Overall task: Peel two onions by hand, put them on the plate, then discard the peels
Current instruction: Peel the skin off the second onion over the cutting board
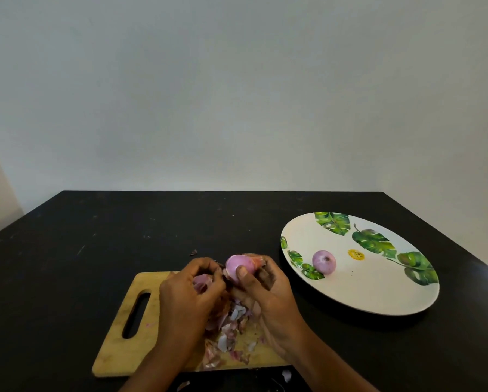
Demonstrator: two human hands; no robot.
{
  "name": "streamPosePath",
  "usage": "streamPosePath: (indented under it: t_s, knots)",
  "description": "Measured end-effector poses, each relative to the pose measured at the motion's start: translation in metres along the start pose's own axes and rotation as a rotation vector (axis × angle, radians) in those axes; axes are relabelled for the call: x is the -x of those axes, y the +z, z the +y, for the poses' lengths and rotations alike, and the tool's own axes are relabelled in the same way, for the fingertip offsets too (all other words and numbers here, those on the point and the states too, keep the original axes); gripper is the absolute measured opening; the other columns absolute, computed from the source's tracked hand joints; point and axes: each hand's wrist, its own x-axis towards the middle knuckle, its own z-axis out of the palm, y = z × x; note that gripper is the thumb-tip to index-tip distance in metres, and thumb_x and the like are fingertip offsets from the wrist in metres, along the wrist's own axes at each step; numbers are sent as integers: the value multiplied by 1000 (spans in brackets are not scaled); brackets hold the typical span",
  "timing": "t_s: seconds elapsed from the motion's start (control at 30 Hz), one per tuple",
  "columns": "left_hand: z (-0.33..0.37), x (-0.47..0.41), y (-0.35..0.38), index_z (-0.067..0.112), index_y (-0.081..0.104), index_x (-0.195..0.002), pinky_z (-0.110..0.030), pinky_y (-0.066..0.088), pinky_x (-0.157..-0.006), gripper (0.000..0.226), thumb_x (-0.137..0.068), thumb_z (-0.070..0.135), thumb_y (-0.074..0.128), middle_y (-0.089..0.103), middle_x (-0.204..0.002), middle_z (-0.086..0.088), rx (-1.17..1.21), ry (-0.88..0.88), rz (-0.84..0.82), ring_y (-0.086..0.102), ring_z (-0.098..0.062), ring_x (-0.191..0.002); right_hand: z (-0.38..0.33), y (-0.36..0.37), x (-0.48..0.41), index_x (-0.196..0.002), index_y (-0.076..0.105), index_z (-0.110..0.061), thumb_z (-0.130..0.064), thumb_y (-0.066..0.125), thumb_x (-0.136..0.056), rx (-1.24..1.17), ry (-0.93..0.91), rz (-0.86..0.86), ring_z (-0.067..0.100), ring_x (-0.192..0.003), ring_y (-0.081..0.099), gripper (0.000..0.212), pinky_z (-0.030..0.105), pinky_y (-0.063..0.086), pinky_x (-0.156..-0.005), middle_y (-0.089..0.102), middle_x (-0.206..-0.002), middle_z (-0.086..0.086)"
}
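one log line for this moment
step: peeling second onion | right hand: holds it | left hand: pinches peel | plate: one peeled onion | cutting board: peel pile

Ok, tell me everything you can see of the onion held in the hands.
The held onion is small, round and pale purple, its smooth, glossy flesh mostly bared. A scrap of dry reddish skin clings at its right end. The right hand grips it, thumb pressed on its front. The left hand pinches loose peel at its left side. It is held up over the far edge of the wooden cutting board, above a pile of peels.
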Motion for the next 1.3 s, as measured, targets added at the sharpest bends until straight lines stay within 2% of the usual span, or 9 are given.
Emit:
streamPosePath:
  t_s: [0.1, 0.27, 0.47, 0.63, 0.8, 0.9, 1.0, 1.13, 1.3]
  knots:
    - [-1, -3, 0, 21, 61, -82, -12, 50, -59, 18, -86, 4, 59, 68, -72, 6, 77, -23, 20, 65, -3, -70, -7, 1, 2, -116, 55, -5, -37, 79, -64, -140, 37, 1, 34, -100, 70, 65, 47, 55, -90, 69, -110, 20]
    - [-5, -4, 0, 24, 61, -104, -7, 48, -72, 35, -80, -1, 64, 68, -88, 7, 71, -49, 4, 63, 3, -86, -8, -2, 0, -113, 56, -6, -27, 72, -73, -136, 33, 31, 34, -97, 70, 48, 44, 58, -85, 69, -109, 21]
    - [2, -3, 1, 27, 67, -94, -6, 47, -69, 21, -81, 11, 68, 69, -88, 18, 162, -62, -77, 63, 4, -86, -1, -4, -4, -111, 62, -19, -55, 92, -43, 5, -28, 83, 29, -104, 68, 83, 50, 54, -91, 70, -112, 9]
    - [-4, -2, 2, 27, 70, -83, -9, 50, -65, 22, -81, 5, 66, 70, -79, 17, 159, -89, -25, 66, 0, -76, -2, -2, -2, -110, 61, -21, -55, 91, -43, 39, -27, 70, 26, -102, 69, 81, 47, 56, -89, 71, -110, 5]
    - [-7, -5, 2, 23, 64, -87, -15, 52, -66, 26, -84, -3, 59, 69, -77, 5, 128, -91, 28, 65, -1, -77, -5, -3, 3, -111, 60, -18, -23, 81, -65, 135, -103, 6, 15, -98, 69, 50, 27, 57, -76, 66, -109, 4]
    - [-6, -5, 0, 24, 60, -95, -11, 49, -67, 34, -84, -7, 54, 70, -82, 3, 153, -86, 35, 65, -1, -81, -4, -5, 2, -110, 62, -18, -12, 85, -66, 118, -124, -41, 20, -103, 67, 50, 31, 57, -80, 67, -111, 4]
    - [-3, -5, -1, 28, 65, -92, -7, 47, -66, 26, -84, 3, 63, 70, -83, 8, 151, -31, 17, 64, 2, -83, -1, -7, -1, -111, 64, -18, -12, 81, -67, 168, -157, -65, 22, -106, 66, 48, 37, 56, -88, 69, -109, 1]
    - [-3, -3, -2, 28, 71, -89, -7, 49, -64, 22, -76, 10, 73, 70, -83, 22, 115, 21, -31, 66, 4, -77, 2, -8, -2, -109, 64, -19, -10, 80, -68, 191, -177, -65, 22, -109, 65, 46, 35, 55, -90, 69, -111, 2]
    - [-3, -5, -6, 32, 69, -85, -7, 49, -64, 29, -74, 6, 73, 68, -76, 29, 127, 31, -60, 67, 4, -75, 1, -10, -1, -110, 62, -14, 8, 77, -72, 204, -189, -61, 19, -106, 66, 46, 28, 55, -82, 69, -111, 3]
